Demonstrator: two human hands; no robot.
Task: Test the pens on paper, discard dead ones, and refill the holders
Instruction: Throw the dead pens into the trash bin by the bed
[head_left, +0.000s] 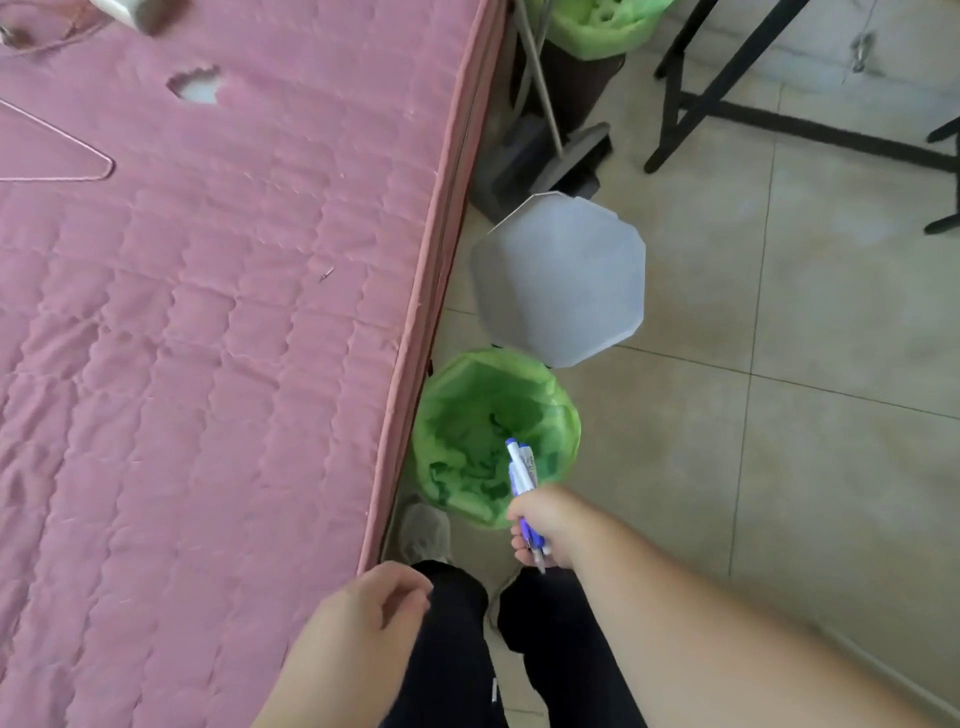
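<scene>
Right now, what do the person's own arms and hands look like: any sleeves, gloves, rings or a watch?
Both hands are bare: the left hand and the right hand wear no gloves, and no rings show. The right forearm is uncovered to the frame's edge, with no sleeve or watch. Below them are black trousers.

A pink quilted mattress (208, 338) fills the left, a wire hanger (57, 156) lying on it; right of the mattress's far edge lean a dustpan (550, 161) and black stand legs (727, 104)

A pink quilted mattress (208, 338) is being shown left; a green-lined bin (452, 415), grey lid (561, 280) and blue-and-white pens (521, 467) right, over beige tiles (779, 415)
</scene>
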